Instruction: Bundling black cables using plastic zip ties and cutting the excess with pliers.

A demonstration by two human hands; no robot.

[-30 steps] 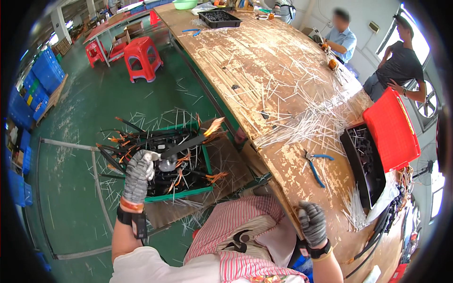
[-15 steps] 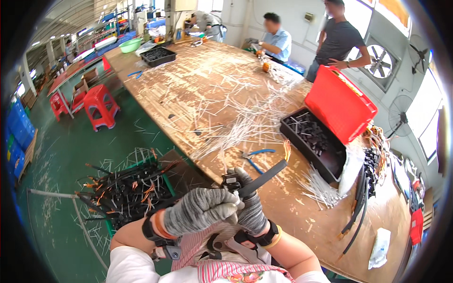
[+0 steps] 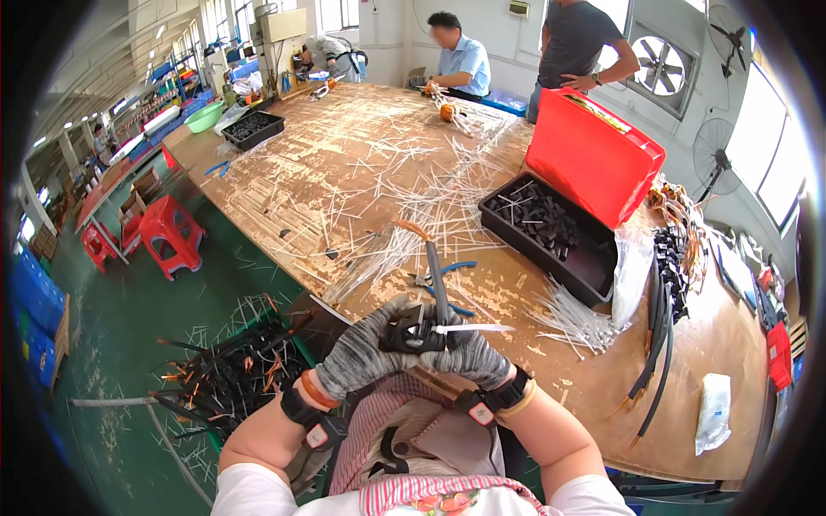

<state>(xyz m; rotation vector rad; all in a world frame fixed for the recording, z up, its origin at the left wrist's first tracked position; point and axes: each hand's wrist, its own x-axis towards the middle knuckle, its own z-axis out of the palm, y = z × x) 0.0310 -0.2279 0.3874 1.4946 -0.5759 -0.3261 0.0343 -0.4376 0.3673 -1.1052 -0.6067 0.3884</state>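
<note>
In front of my body, over the table's near edge, both gloved hands are closed around a black plastic connector [image 3: 413, 334] on a cable. My left hand [image 3: 360, 351] grips its left side, and my right hand [image 3: 475, 358] holds its right side. The black cable [image 3: 439, 282] rises from between them, its bare copper-coloured wire end pointing away from me. A white cable tie [image 3: 478, 328] sits at the cable's base, its tail sticking out to the right. Just beyond lie blue-handled cutters [image 3: 449, 272], partly behind the cable.
Loose white cable ties [image 3: 568, 320] lie right of my hands, near a black tray [image 3: 508, 225] of small black parts. A red case [image 3: 594, 155] leans there. More black cables [image 3: 656, 361] hang far right. A crate of cable pieces [image 3: 241, 370] stands lower left. Two people are across the table.
The cable has swung from pointing right to pointing away from me. My hands have spread to both sides of the connector, and the white tie's tail now shows on the right.
</note>
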